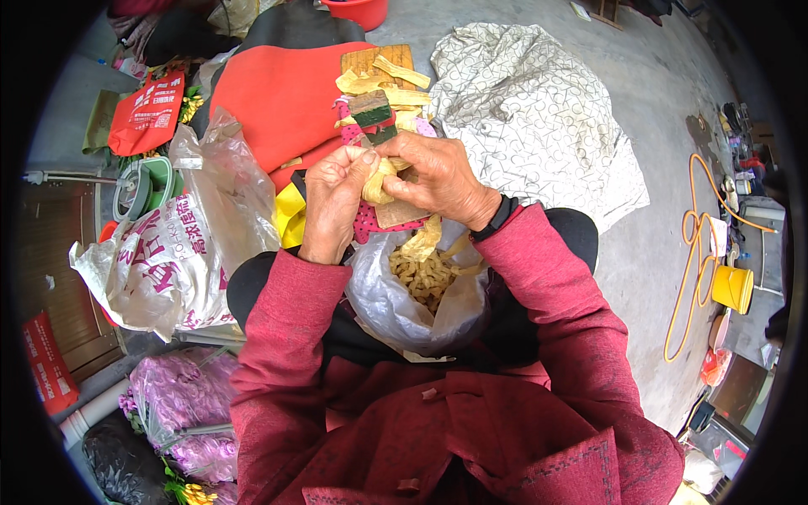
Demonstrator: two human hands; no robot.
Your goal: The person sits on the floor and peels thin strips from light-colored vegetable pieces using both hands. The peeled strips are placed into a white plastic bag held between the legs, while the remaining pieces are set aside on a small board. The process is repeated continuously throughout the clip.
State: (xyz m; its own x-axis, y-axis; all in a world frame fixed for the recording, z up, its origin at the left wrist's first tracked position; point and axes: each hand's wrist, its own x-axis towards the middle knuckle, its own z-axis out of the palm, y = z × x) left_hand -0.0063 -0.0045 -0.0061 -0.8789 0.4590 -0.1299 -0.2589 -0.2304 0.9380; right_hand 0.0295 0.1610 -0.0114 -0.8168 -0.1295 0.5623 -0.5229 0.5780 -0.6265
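Note:
Between my fingertips is a pale yellow, pleated strip [377, 184] bunched into a small bundle. My left hand [334, 199] pinches its left side, while my right hand [439, 180] grips the right side with curled fingers. Below them, a translucent plastic bag [379, 293] stands open on my lap, holding many short, twisted yellowish pieces [421, 281]. A looser yellow strip [423, 240] hangs at the bag's mouth. Just beyond my hands lie a wood-and-dark-green block [371, 108] and several flat yellow strips [404, 96], partly on a wooden board [372, 60]. My hands hide part of the spotted pink cloth [365, 224].
A red cloth [271, 95] spreads ahead on the left, and a white patterned cloth [530, 126] at right. Left of me sits a large printed plastic bag [183, 252]. Farther right are an orange hose [678, 303] and a yellow bucket [732, 288]. Another person's dark-clothed leg [183, 38] shows upper left.

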